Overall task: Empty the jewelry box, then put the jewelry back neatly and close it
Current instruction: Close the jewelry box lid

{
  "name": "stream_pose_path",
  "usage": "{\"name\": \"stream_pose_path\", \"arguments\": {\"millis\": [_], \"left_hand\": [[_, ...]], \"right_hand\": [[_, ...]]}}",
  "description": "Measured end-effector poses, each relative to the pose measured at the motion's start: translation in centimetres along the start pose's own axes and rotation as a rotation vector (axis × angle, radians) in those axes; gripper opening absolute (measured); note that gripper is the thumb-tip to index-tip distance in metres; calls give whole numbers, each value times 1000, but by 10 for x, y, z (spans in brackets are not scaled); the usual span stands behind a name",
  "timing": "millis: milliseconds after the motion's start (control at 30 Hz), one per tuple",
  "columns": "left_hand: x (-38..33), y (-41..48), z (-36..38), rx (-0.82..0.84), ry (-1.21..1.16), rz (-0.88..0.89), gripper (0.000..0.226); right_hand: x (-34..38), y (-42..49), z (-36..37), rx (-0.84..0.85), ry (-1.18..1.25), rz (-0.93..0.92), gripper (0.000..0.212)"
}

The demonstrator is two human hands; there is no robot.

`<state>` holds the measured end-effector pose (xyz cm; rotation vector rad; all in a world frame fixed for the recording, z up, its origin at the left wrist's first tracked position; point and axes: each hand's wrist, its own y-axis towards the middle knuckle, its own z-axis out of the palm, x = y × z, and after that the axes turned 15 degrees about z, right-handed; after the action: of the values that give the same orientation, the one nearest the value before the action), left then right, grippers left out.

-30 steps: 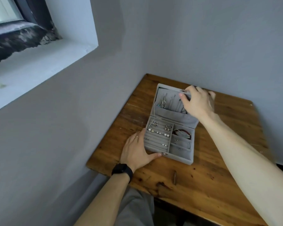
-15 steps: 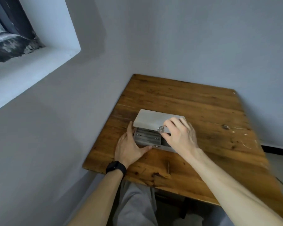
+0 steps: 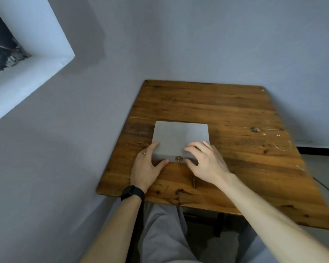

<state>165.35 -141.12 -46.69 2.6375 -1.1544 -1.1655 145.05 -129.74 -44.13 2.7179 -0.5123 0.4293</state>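
Observation:
The grey jewelry box (image 3: 180, 135) lies closed on the wooden table (image 3: 235, 111), its round metal clasp (image 3: 178, 158) facing me. My left hand (image 3: 144, 168) rests against the box's front left corner, thumb straight along the front wall and fingers along the left side. At the front right corner my right hand (image 3: 205, 162) grips the box, fingers curled over the lid's edge and thumb on the front wall. No jewelry is visible; the inside of the box is hidden.
A grey wall runs close along the table's left edge and another behind it. A window recess (image 3: 27, 54) is at the upper left. My legs in grey trousers (image 3: 163, 234) show below the table's near edge.
The lid stood open with jewelry visible; my right hand swung it down and the box is now closed. My left hand stayed at the front left corner. The view tilted downward.

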Motion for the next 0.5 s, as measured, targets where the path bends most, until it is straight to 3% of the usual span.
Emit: {"name": "stream_pose_path", "arguments": {"millis": [167,333,500], "left_hand": [[0,0,2,-6,-11,1,69],[-1,1,1,-59,-22,-4,52],[-1,1,0,-67,-48,-4,59]], "right_hand": [[-6,-15,8,-61,193,112,32],[7,-16,26,-226,291,239,23],[17,-10,32,-271,301,346,26]]}}
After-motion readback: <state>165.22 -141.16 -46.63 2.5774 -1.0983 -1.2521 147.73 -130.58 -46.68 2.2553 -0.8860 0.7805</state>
